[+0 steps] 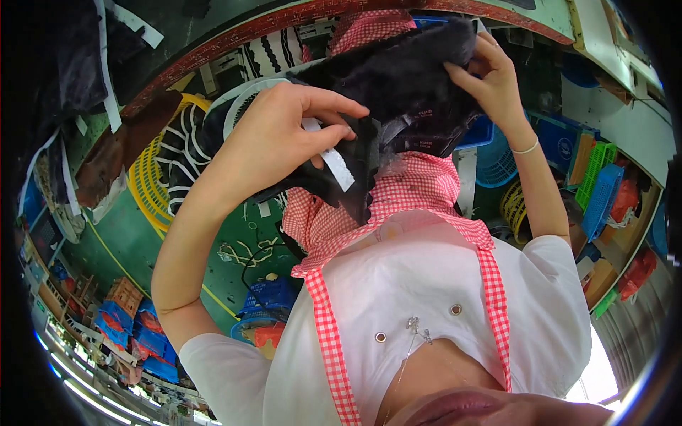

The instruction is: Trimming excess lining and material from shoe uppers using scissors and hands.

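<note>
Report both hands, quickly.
Left hand: curled by a narrow, flat white strip; grip cannot be told.
Right hand: closed, holding soft, black, plush-like fabric near its edge.

Black material (412, 82) between left hand (280, 128) and right hand (494, 78), over a red-and-white checked apron (419, 183).

Worn on the head, as the left one of a side-by-side pair, and pointed steeply down along the front of the body. Nearest to the neck (444, 373) and the white shirt (426, 298), both large toward the lower edge; farther from the left hand (291, 131) and the right hand (490, 85), both in the upper half. Upright, unmirrored. Very wide, taking in green floor (121, 234) and, at lower left, ceiling lights (96, 402). Bending the red edge (213, 53) of the surface (206, 32) into an arc along the top, and darkening to black at both sides.
</note>
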Demonstrator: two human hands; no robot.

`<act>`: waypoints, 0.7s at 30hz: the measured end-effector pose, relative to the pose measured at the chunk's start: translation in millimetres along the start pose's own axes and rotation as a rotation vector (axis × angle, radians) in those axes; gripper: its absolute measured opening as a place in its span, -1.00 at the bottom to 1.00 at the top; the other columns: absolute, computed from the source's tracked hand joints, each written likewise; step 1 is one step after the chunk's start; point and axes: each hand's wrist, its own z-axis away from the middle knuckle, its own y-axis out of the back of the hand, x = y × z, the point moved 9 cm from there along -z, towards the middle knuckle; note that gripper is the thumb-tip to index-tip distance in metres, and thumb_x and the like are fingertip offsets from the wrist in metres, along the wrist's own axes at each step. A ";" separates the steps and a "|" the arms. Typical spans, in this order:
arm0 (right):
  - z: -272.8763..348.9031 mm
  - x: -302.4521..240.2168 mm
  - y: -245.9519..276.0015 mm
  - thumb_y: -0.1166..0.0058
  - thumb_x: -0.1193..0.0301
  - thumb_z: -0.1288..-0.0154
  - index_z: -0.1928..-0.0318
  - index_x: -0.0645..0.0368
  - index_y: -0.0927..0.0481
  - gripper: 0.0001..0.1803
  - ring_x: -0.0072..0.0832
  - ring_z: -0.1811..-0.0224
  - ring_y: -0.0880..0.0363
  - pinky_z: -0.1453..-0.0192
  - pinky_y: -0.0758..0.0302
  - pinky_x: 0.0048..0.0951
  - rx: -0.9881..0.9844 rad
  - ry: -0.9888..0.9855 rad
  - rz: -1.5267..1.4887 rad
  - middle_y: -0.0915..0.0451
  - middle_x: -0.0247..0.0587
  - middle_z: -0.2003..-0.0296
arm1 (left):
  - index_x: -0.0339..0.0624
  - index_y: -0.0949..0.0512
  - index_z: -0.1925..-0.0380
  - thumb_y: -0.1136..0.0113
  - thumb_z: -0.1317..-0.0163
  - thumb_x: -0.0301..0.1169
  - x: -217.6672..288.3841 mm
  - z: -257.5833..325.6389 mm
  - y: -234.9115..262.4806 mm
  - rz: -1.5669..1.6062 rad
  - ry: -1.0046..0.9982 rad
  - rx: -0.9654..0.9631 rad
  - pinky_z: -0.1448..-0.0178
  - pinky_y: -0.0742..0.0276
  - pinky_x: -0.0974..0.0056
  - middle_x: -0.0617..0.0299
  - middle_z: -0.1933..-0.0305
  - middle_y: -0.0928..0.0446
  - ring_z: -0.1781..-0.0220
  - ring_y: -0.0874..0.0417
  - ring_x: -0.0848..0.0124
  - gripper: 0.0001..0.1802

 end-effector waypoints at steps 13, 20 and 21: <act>4.2 -63.7 -88.3 -0.27 0.53 -0.08 -0.01 0.12 -0.42 -0.54 -0.55 0.54 -0.38 0.40 -0.40 -0.52 -0.485 0.200 0.085 -0.54 -0.26 0.03 | -0.18 -0.61 0.06 -0.17 -0.21 -0.45 1.6 -0.9 -4.7 -0.114 0.022 0.058 0.61 -0.30 0.49 0.33 0.49 -0.60 0.71 -0.39 0.64 -0.72; 2.9 -51.5 -87.3 -0.36 0.41 -0.10 -0.04 0.15 -0.46 -0.50 -0.69 0.58 -0.24 0.50 -0.24 -0.62 -0.413 0.124 -0.076 -0.49 -0.35 0.28 | -0.18 -0.64 0.22 -0.28 -0.15 -0.44 7.6 -1.0 -1.5 -0.014 0.009 0.125 0.62 -0.27 0.50 0.39 0.51 -0.59 0.69 -0.40 0.66 -0.82; 3.6 -47.2 -87.0 -0.35 0.40 -0.11 -0.06 0.15 -0.47 -0.50 -0.69 0.55 -0.26 0.49 -0.24 -0.61 -0.424 0.099 -0.084 -0.45 -0.36 0.29 | -0.20 -0.64 0.27 -0.29 -0.15 -0.46 8.1 -1.4 -2.1 -0.008 -0.024 0.139 0.62 -0.26 0.50 0.39 0.48 -0.60 0.69 -0.40 0.67 -0.85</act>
